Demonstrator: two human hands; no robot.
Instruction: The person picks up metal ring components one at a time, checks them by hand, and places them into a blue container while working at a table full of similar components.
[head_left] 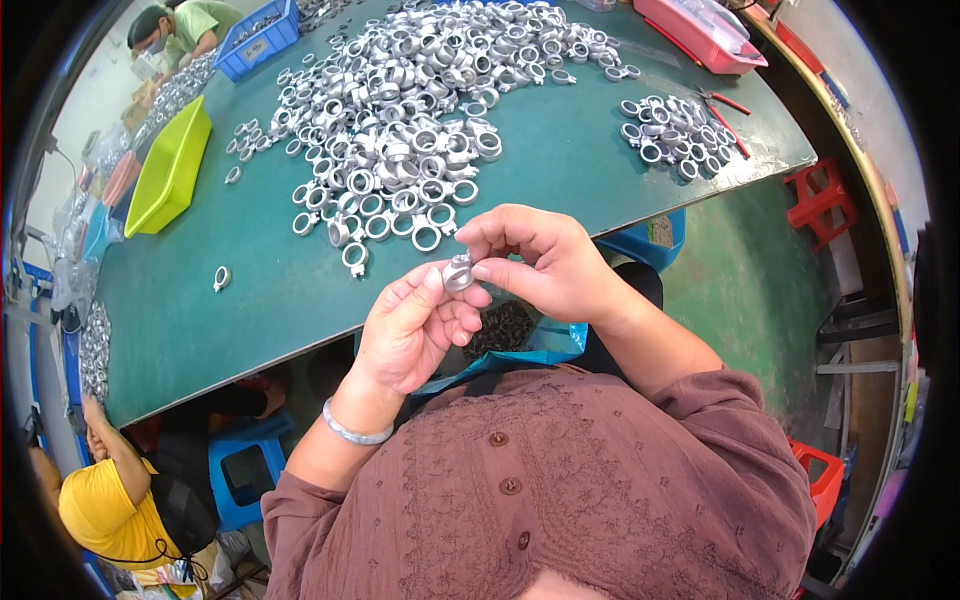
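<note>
A silver metal ring clamp [457, 275] is held just off the table's near edge. My left hand [405, 335] pinches it between thumb and fingers, the other fingers curled beneath. My right hand [545, 262] is bent over it from the right, thumb and forefinger closed at the clamp's small lug; whether something small sits between those fingertips is hard to see. Beyond my hands lies a big heap of similar ring clamps [400, 130] on the green table [240, 310]. Below my hands, a blue bag [545, 345] holds a mass of small dark parts.
A smaller pile of clamps [675, 135] lies at the right beside red-handled pliers [727, 125]. One loose clamp [222, 278] rests at left. A yellow-green tray [170, 165], blue bin [255, 45] and pink bin [700, 35] stand around. Co-workers sit far left and near left; blue stool [245, 470] below.
</note>
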